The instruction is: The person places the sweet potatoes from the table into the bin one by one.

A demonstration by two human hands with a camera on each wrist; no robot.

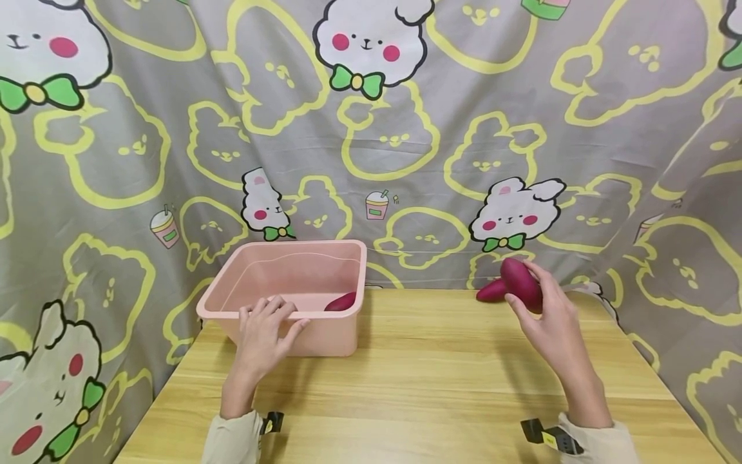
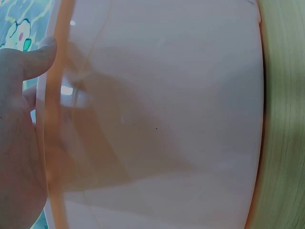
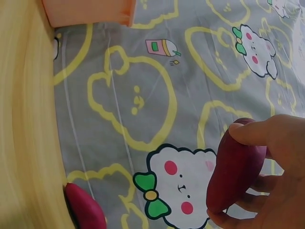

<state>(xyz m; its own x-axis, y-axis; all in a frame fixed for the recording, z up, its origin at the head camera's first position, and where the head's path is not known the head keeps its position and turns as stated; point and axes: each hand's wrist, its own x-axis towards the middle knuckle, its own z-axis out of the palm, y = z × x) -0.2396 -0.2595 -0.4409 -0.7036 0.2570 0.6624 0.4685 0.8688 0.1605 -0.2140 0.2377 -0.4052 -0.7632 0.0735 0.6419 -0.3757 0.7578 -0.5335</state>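
Observation:
My right hand [image 1: 551, 319] holds a purple-red sweet potato [image 1: 522, 285] between thumb and fingers, raised over the right back of the table. Just behind it a second sweet potato [image 1: 490, 291] lies by the cloth; the right wrist view catches this one [image 3: 86, 207] at the table's edge. My left hand [image 1: 262, 335] grips the near rim of a pink plastic bin [image 1: 327, 338], fingers over the inside and thumb at the rim. Inside the bin, near its right wall, rests another sweet potato [image 1: 341, 301]. In the left wrist view, the bin's wall [image 2: 200, 119] fills most of the picture.
The bin stands at the left on a wood-grain table [image 1: 417, 380]. A grey cloth [image 1: 429, 154] with cartoon animals hangs along the back and both sides, right behind the table's far edge. Each wrist wears a strap with a black device [image 1: 551, 437].

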